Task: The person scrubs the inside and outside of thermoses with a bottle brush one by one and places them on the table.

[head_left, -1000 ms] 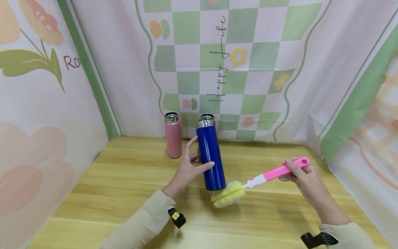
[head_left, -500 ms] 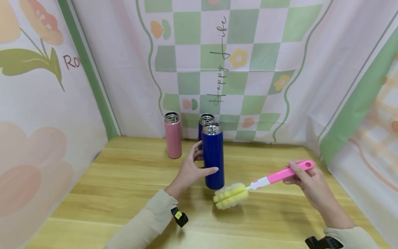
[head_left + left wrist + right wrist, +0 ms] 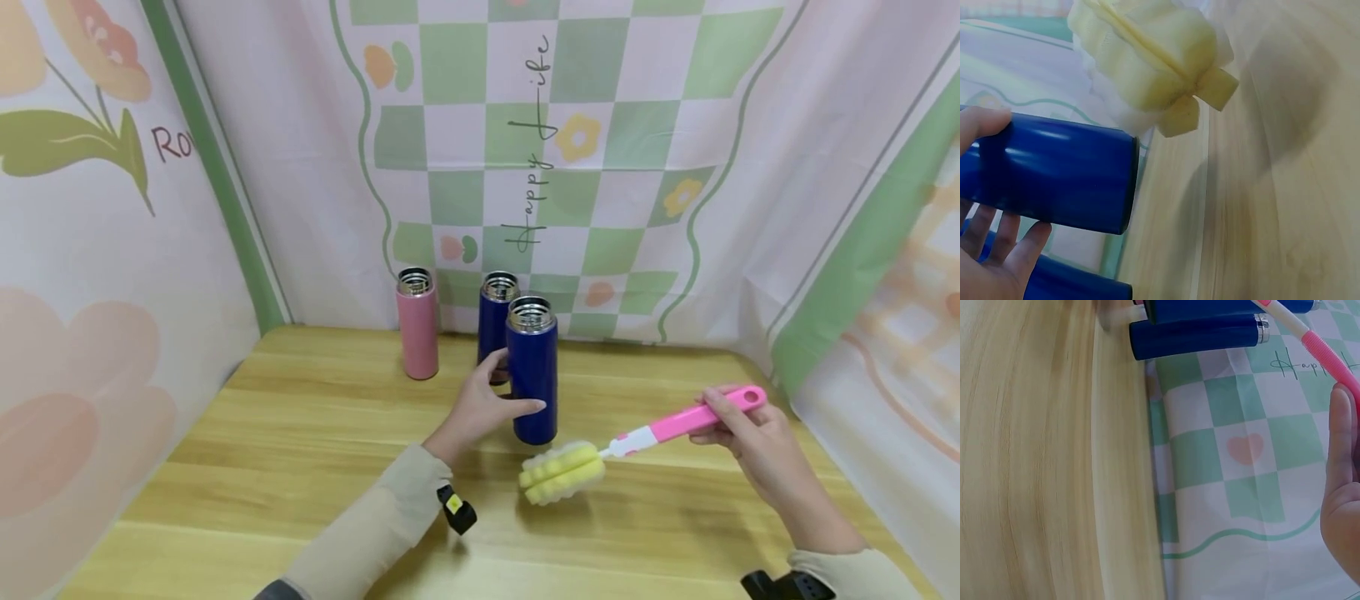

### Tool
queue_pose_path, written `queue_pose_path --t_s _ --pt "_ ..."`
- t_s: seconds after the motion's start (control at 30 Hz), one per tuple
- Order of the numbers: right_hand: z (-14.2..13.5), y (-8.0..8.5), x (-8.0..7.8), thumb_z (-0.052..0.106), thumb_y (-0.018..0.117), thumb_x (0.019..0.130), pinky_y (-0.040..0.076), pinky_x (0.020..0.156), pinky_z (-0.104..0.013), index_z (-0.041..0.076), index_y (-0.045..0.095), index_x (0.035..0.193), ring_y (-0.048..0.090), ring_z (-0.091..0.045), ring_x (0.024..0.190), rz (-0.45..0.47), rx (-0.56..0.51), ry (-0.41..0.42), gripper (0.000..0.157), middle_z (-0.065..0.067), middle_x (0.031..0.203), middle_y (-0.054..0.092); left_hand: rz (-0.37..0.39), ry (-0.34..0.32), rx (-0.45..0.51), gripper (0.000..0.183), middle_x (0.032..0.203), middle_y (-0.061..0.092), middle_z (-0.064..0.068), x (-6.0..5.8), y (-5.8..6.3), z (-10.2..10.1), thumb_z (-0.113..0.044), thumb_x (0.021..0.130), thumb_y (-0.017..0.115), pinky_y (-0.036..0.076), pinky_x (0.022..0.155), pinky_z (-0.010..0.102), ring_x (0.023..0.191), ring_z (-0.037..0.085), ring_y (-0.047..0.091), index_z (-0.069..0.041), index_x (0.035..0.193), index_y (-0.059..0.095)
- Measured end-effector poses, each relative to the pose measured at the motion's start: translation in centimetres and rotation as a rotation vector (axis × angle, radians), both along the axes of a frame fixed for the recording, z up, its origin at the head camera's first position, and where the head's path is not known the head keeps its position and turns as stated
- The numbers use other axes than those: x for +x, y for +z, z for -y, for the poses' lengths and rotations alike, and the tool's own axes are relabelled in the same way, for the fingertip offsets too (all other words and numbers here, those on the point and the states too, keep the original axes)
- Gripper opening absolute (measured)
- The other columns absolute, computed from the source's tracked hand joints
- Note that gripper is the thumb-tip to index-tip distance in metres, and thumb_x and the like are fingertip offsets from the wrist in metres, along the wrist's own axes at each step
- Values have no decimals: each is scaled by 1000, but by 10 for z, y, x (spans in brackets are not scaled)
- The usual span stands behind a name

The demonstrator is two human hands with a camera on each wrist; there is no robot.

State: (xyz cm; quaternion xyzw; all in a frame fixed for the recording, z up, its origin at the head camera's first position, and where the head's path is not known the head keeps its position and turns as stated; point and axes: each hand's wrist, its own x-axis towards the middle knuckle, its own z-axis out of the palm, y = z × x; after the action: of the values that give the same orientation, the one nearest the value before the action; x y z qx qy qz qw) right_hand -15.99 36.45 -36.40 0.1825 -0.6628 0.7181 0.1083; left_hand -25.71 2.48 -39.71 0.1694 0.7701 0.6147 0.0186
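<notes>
My left hand grips a tall blue thermos bottle, thumb across its front and fingers round its far side. The bottle is upright with its lidless steel mouth facing up and its base close over the table. My right hand holds the pink handle of a bottle brush. Its yellow and white sponge head points left, just in front of the bottle's base. In the left wrist view the sponge appears beside the base of the blue bottle.
A second blue bottle stands behind the gripped one, partly hidden by it and the left hand. To its left stands a pink bottle, also lidless. The wooden table ends at a checked cloth backdrop, with printed cloth at both sides.
The blue bottle has gone from tilted to upright and shifted right, carried by my left hand, uncovering more of the second blue bottle. My right hand and the brush have drifted slightly right.
</notes>
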Motion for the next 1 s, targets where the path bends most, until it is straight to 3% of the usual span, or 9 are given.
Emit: queue_pose_path --t_s 0.3,0.5,0.73,1.0 --pt "-3 1 2 -5 45 104 57 71 -28 4 68 106 71 -17 75 20 33 -43 25 -9 91 71 -52 -6 19 89 126 60 4 -17 -10 -18 -28 71 93 52 90 41 112 22 59 -22 145 43" --pt "-7 1 3 -4 45 104 57 71 -28 5 71 104 71 -17 74 29 -3 -59 27 -9 90 72 -88 18 -10 89 124 61 6 -32 -16 -30 -28 69 94 53 88 39 111 26 60 -23 142 44" --pt "-11 3 3 -4 46 104 57 71 -28 5 71 104 71 -17 74 26 -4 -69 26 -8 90 71 -134 33 -39 87 126 62 4 -46 -16 -47 -22 69 95 53 89 35 112 26 63 -20 142 49" --pt "-15 3 3 -4 46 104 57 73 -28 3 69 105 71 -17 77 27 -22 -61 24 -8 92 70 -133 49 -36 85 129 63 9 -56 -14 -68 -19 70 94 54 88 31 112 28 65 -16 143 51"
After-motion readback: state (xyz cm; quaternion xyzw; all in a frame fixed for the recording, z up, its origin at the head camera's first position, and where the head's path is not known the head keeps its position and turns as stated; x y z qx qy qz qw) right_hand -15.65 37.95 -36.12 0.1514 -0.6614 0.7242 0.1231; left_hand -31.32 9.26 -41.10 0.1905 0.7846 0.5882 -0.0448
